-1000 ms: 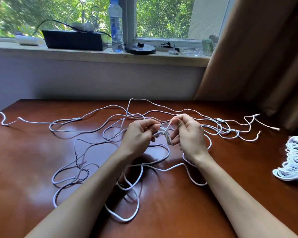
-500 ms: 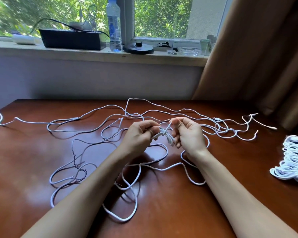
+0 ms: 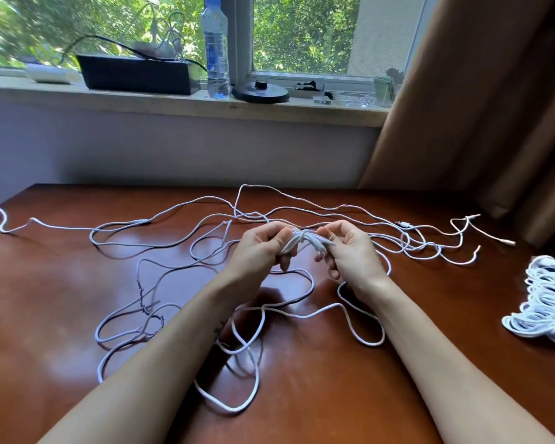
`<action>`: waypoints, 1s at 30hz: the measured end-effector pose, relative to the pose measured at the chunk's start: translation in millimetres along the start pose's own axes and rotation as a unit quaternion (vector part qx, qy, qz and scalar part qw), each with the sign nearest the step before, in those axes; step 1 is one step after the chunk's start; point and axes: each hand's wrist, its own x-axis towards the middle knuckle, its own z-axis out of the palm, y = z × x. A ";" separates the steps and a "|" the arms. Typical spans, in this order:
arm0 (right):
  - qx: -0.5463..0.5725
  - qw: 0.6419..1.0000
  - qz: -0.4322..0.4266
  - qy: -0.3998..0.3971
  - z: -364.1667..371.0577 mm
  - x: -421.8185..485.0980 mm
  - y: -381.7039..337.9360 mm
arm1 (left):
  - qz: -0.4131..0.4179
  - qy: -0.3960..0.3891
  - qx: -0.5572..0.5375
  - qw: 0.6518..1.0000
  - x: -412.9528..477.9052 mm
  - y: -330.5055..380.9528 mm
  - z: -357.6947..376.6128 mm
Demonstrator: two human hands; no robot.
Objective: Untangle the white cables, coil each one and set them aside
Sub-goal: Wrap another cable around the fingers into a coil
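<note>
Both hands, left and right, are pinching a knot above mid-table, cables sprawling around; pulling apart is probably risking tightening the knot or dragging loops.

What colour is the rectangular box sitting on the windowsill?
Black; the rectangular box shows best in the head view.

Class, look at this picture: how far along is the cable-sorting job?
Done: a pile of coiled cables lies at the right edge of the table. In hand: the left hand and right hand pinch a knot of white strands between them. Left: the loose tangle sprawled across the table, uncoiled.
</note>
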 end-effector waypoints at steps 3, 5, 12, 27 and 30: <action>-0.044 0.999 -0.010 -0.007 -0.3 -1.3 1.8 | -0.018 0.025 -0.030 0.999 1.5 0.5 1.9; -0.090 0.995 -0.029 -0.017 0.6 -2.4 4.4 | -0.032 0.049 -0.049 0.997 3.6 0.7 1.6; -0.098 0.987 -0.049 -0.121 17.2 -16.0 -0.1 | -0.061 0.165 -0.075 0.982 10.1 2.4 -0.8; -0.197 0.962 -0.168 -0.080 21.6 -18.1 6.3 | 0.130 0.205 0.353 0.904 9.2 -10.7 -22.2; -0.307 0.921 -0.238 -0.012 12.8 -12.8 8.0 | 0.139 0.161 0.373 0.903 9.4 -14.1 -22.0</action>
